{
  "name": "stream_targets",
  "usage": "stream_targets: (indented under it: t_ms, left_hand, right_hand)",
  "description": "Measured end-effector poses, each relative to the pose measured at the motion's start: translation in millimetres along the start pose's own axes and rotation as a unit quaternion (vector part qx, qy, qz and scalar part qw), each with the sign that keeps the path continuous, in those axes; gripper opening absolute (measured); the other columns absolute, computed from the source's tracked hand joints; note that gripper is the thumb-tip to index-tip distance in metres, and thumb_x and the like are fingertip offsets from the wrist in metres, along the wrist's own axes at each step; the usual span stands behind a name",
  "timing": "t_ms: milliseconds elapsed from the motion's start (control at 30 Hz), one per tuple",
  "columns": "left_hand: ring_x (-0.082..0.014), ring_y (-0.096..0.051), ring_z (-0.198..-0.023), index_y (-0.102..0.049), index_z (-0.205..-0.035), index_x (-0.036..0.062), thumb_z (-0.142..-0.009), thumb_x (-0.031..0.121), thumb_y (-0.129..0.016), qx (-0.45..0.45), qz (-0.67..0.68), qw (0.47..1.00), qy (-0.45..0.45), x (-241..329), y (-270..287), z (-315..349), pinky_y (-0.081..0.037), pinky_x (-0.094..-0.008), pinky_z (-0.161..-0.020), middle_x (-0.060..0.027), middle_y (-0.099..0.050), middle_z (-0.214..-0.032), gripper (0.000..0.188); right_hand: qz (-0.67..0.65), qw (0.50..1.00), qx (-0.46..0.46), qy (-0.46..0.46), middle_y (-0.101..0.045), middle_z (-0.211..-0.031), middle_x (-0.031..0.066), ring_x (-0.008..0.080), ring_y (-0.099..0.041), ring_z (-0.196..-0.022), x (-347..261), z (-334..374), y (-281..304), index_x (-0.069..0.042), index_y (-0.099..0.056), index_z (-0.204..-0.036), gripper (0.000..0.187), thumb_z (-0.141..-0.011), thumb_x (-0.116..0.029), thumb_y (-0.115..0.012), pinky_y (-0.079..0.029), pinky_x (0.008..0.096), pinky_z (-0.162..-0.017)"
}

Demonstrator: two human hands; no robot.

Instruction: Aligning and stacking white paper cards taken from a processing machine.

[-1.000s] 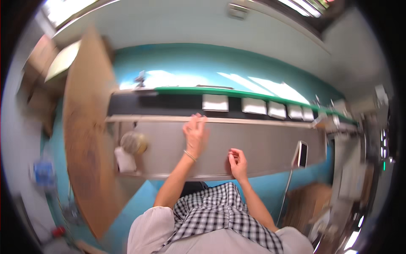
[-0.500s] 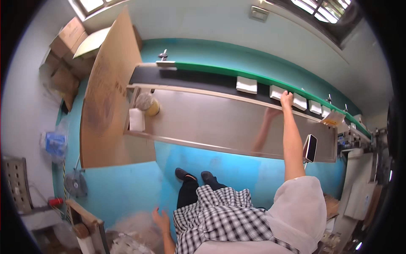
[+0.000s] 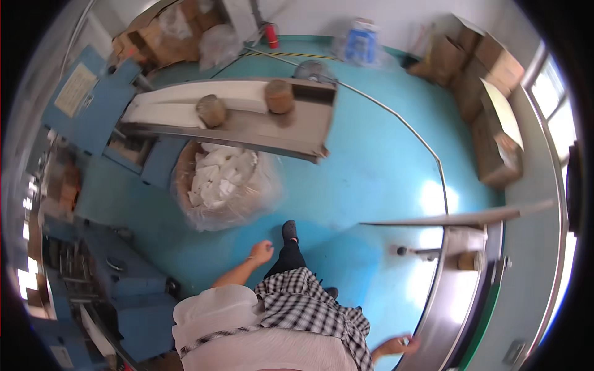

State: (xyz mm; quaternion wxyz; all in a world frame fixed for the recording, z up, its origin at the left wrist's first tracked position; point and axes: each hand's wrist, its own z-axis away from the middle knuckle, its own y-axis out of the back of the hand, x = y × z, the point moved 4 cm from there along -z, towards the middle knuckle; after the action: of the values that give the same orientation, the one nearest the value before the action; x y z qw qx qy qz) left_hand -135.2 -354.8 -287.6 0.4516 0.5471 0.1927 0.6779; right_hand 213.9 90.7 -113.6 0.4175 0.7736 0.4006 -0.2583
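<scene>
My left hand [image 3: 261,252] hangs ahead of my body, over the floor beside my shoe. Its fingers are curled into a loose fist with nothing visible in them. Low on the right, my right hand [image 3: 399,345] is by the edge of the long metal-topped bench [image 3: 447,303]. It is somewhat blurred; the fingers look bent and apart, and I see no object in them. A clear plastic bag [image 3: 266,185] heaped with white paper pieces stands on the floor ahead of my left hand.
A metal trough [image 3: 309,127] with white paper strips and two brown rolls [image 3: 279,96] juts in from a blue machine [image 3: 93,111]. A bent metal rail [image 3: 402,117] crosses the floor. Cardboard boxes [image 3: 495,148] line the right wall; a cardboard sheet [image 3: 464,217] stands by the bench.
My body and view have turned left, away from the bench, which is now on my right. My right hand has left the white stacks on the bench. The trough and bag have come into view.
</scene>
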Motion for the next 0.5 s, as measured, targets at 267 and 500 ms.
stream_targets:
  t_ms: [267, 500]
  left_hand:
    - [-0.0314, -0.069, -0.093, -0.069, -0.117, 0.0069, -0.094, 0.011, -0.07, 0.249, 0.115, 0.864, -0.421, 283, 158, -49, -0.056, -0.0399, -0.082, -0.0107, -0.071, -0.104, 0.023]
    - [-0.0414, -0.037, -0.141, -0.058, -0.139, 0.0083, -0.089, 0.037, -0.074, 0.505, -0.065, 0.839, -0.19, 260, 324, -160, -0.029, -0.0584, -0.107, -0.0195, -0.043, -0.152, 0.06]
  right_hand:
    - [-0.252, 0.768, -0.476, 0.346, -0.066, -0.122, 0.0183, 0.0288, -0.068, -0.093, -308, 30, -167, -0.001, -0.063, -0.123, 0.039, -0.086, 0.006, -0.073, -0.056, 0.0374, -0.071]
    - [-0.23, 0.716, -0.5, 0.429, -0.05, -0.144, 0.0224, 0.038, -0.063, -0.11, -519, 29, -285, -0.004, -0.056, -0.137, 0.053, -0.088, -0.008, -0.077, -0.055, 0.0436, -0.089]
